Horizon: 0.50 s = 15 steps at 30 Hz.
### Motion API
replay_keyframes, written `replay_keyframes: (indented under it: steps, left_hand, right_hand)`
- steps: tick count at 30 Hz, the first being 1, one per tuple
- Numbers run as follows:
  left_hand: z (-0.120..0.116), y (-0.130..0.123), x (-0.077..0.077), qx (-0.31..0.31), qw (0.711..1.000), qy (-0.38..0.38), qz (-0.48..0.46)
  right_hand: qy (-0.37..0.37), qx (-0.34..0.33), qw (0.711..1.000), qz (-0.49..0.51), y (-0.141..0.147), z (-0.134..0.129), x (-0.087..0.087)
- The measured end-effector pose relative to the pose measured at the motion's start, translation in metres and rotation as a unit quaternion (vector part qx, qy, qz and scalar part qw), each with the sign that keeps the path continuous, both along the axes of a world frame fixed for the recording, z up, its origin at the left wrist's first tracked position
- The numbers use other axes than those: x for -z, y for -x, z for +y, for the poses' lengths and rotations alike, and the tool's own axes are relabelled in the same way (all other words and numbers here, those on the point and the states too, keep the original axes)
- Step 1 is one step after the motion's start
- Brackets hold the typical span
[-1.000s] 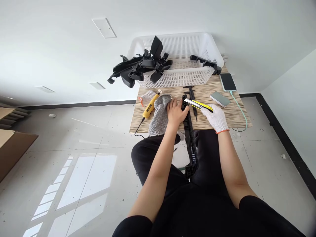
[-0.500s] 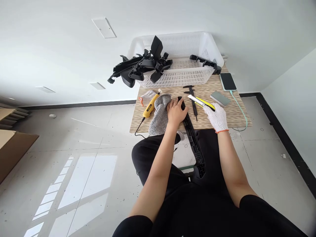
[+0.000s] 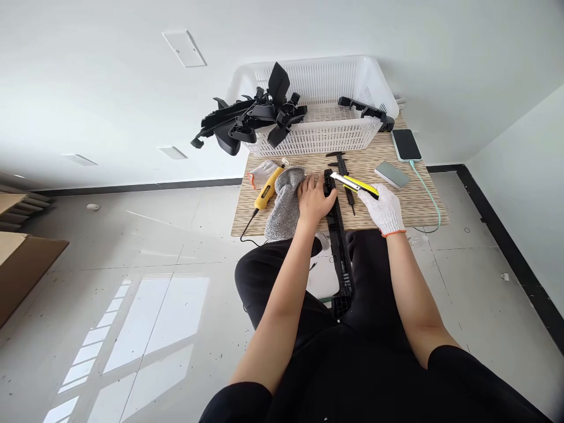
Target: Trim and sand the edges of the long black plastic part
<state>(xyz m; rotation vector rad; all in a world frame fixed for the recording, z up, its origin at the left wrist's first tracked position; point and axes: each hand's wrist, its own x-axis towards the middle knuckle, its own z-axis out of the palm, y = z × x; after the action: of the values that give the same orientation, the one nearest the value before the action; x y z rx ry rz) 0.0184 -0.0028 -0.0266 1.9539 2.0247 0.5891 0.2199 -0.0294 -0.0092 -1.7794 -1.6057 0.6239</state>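
My bare left hand (image 3: pixel 314 201) lies at the upper end of a long black plastic part (image 3: pixel 338 247), its thumb across the part and its fingers beside a grey cloth (image 3: pixel 286 205). The part slopes from the table down to my lap. My right hand (image 3: pixel 384 209), in a white knit glove, is closed round a yellow utility knife (image 3: pixel 359 185) with its blade pointing left, close to the part's upper end. Behind the knife a black caliper (image 3: pixel 341 164) lies on the table.
A white basket (image 3: pixel 326 138) with black parts (image 3: pixel 259 114) stands at the table's back. Left are a yellow corded tool (image 3: pixel 267 191) and a white glove (image 3: pixel 263 170); right, a phone (image 3: pixel 406 144) with a cable and a grey-green block (image 3: pixel 392 174).
The black part's lower end has swung left and its upper end slightly right. My right hand and the knife have moved a little left, the blade now nearer the part. The caliper has shifted slightly.
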Motion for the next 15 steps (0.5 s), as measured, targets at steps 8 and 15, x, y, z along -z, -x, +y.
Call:
replay_keyframes:
  steps: [8,15]
  left_hand:
    - [-0.0025,0.0014,-0.0054,0.007,1.000,0.015,-0.018]
    - [-0.0023,0.0012,-0.0048,0.004,1.000,0.014,-0.015]
  right_hand:
    - [-0.001,0.018,0.999,0.036,-0.0004,-0.0005,0.0007]
    - [-0.006,0.007,0.996,0.083,-0.0032,-0.0005,0.0050]
